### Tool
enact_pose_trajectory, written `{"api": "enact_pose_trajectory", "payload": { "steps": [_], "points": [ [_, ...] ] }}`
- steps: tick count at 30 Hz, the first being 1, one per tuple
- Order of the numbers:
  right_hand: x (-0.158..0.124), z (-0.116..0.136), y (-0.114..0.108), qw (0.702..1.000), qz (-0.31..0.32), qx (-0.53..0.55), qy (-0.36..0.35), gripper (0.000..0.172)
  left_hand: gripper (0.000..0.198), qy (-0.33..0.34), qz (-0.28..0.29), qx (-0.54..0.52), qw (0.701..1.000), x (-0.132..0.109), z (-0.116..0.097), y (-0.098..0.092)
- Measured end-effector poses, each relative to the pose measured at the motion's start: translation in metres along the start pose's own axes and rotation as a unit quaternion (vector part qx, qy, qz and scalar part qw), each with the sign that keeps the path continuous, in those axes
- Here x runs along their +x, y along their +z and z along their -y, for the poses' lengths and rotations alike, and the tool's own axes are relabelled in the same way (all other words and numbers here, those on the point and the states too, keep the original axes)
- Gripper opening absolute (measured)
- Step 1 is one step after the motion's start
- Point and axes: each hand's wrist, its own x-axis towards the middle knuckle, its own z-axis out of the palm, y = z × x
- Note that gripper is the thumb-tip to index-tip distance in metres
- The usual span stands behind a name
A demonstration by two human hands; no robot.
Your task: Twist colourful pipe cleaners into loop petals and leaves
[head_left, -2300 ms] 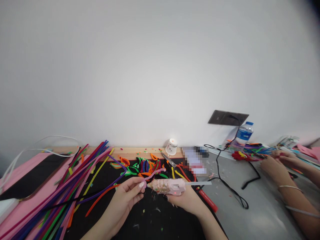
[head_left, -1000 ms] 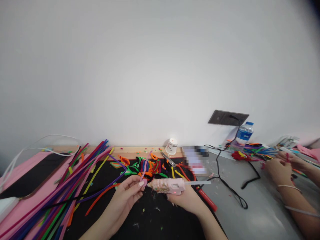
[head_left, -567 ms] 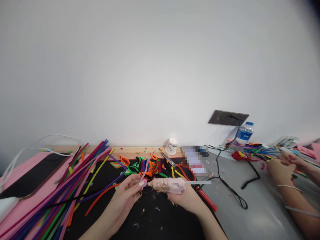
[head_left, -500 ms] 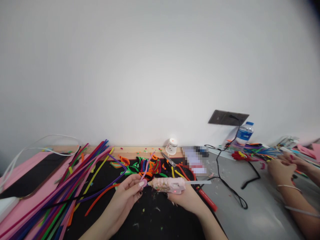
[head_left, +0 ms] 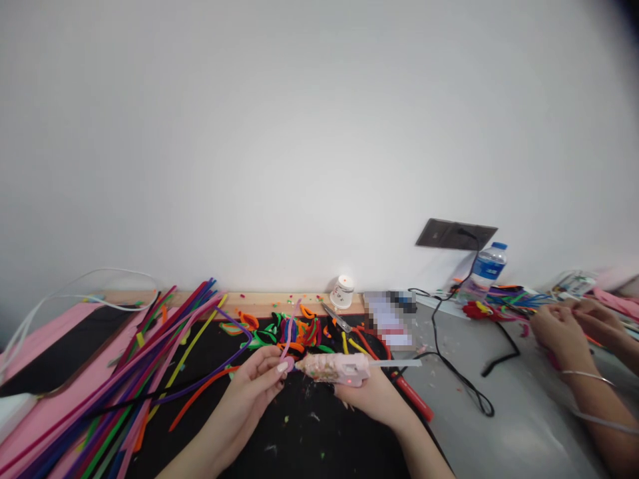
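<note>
Pinched between the fingertips of my left hand (head_left: 263,378) is a pink-purple pipe cleaner (head_left: 289,332), coiled at its lower end with a loose tail pointing up. My right hand (head_left: 367,392) is wrapped round a pale pink glue gun (head_left: 339,368), which lies level with its nozzle pointing left. The nozzle tip is at the coiled end, beside my left fingertips; whether they touch cannot be made out. A clear glue stick (head_left: 397,363) sticks out of the gun's back. Behind my hands lie colorful bent pipe cleaner pieces (head_left: 299,330) on the black mat (head_left: 294,432).
Long pipe cleaners (head_left: 150,359) cover the left side. Scissors (head_left: 337,318), a paper cup (head_left: 342,293) and a red tube (head_left: 413,397) lie around the mat. On the right are a black cable (head_left: 459,376), a bottle (head_left: 486,269) and another person's hands (head_left: 564,329).
The tail of the pink-purple pipe cleaner has swung slightly left and stands more upright. My hands have barely moved. At the right, the other person's hands have shifted a little up and left.
</note>
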Motion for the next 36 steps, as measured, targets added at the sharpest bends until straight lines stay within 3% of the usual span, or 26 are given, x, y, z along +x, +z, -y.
{"api": "enact_pose_trajectory", "payload": {
  "steps": [15,31,36],
  "points": [
    [0.0006,-0.0008,0.0004,1.000,-0.009,0.002,-0.002,0.036,0.029,-0.012,-0.026,-0.005,1.000,-0.0014,-0.0026,0.0047],
    [-0.0022,0.0005,-0.0001,1.000,-0.016,-0.007,0.017,0.029,0.025,-0.021,-0.010,-0.001,1.000,-0.0007,-0.0001,0.0005],
    [-0.0023,0.0012,0.0005,1.000,-0.014,0.010,0.015,0.034,0.025,-0.019,-0.013,-0.002,1.000,0.0002,0.0003,-0.0004]
  ]
}}
